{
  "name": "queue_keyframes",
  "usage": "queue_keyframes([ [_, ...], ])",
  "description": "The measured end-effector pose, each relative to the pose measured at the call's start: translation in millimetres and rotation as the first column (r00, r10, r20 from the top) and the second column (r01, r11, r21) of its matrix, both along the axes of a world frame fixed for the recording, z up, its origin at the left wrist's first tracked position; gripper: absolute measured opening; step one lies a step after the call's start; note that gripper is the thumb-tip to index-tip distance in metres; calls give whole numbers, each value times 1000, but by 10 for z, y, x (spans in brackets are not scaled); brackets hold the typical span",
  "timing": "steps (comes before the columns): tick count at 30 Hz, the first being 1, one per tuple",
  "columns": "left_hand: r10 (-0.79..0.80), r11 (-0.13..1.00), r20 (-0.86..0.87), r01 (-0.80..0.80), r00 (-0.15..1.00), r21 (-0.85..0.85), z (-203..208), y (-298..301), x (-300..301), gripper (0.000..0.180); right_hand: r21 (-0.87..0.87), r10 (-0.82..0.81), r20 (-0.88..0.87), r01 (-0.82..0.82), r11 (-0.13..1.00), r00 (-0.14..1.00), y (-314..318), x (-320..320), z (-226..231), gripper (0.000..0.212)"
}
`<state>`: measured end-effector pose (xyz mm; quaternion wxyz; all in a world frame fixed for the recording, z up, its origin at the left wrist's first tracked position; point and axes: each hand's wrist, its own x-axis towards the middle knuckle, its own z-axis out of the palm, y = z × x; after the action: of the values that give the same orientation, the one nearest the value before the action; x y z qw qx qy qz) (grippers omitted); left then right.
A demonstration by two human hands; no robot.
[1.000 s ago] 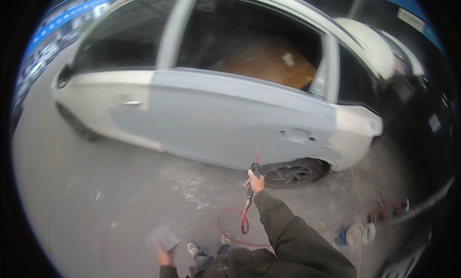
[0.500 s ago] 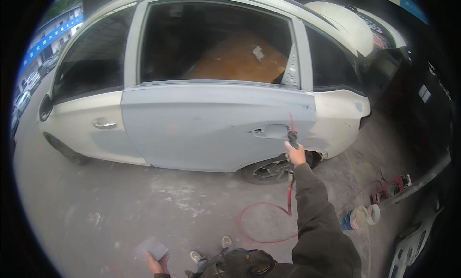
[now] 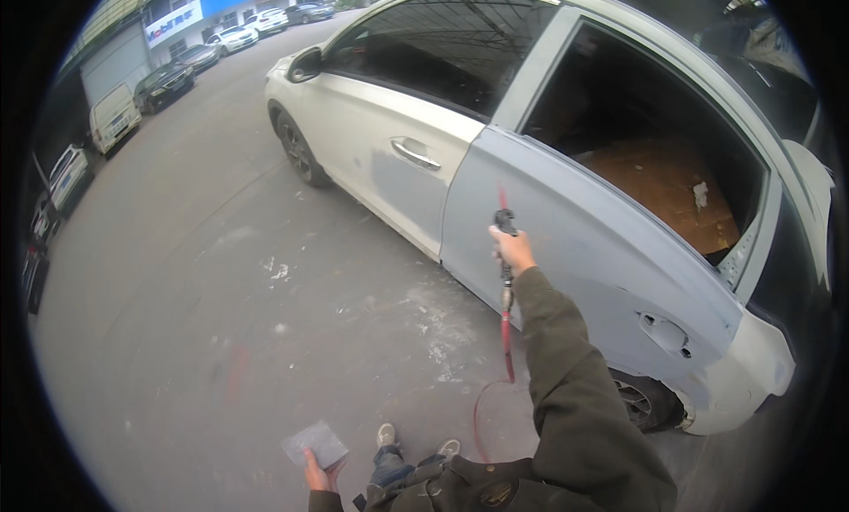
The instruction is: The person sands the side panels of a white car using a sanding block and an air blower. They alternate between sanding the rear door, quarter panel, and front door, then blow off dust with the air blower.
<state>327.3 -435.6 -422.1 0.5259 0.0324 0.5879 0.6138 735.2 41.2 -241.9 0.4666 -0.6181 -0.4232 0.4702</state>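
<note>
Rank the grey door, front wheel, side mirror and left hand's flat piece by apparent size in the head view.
1. Grey door
2. Front wheel and flat piece: too alike to rank
3. Side mirror

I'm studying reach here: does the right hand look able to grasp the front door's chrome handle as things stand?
Probably not without freeing itself: the right hand is closed around a black hose-fed tool, though nothing visible blocks the chrome handle.

Dark olive jacket [image 3: 570,375], blue jeans [image 3: 389,468], pale shoes [image 3: 386,435]
</note>
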Motion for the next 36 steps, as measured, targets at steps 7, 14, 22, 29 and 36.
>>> queue_keyframes([
  [7, 109, 993, 27, -108, 994, -38, -6, -60, -33, 74, -215, -39, -118, 13, 977, 992, -211, -503, -1119, 25],
  [14, -45, 997, 21, 46, 999, -64, -9, 122, -133, 74, -301, -468, 284, 541, 785, 837, -1720, 943, -2585, 35],
  [22, -236, 962, -10, 232, 972, -147, 153, 556, -89, 76, -555, -742, 72, 645, 526, 667, -3935, 2708, -2410, 35],
  [29, -307, 947, -45, 301, 951, -109, 345, 826, 173, 75, -503, -451, 548, 708, 496, 705, -3715, 2722, -3403, 55],
  [36, -160, 986, -102, 155, 982, -60, 515, 504, 91, 72, -592, -16, 417, 285, 754, 909, -1954, 482, -3063, 51],
])
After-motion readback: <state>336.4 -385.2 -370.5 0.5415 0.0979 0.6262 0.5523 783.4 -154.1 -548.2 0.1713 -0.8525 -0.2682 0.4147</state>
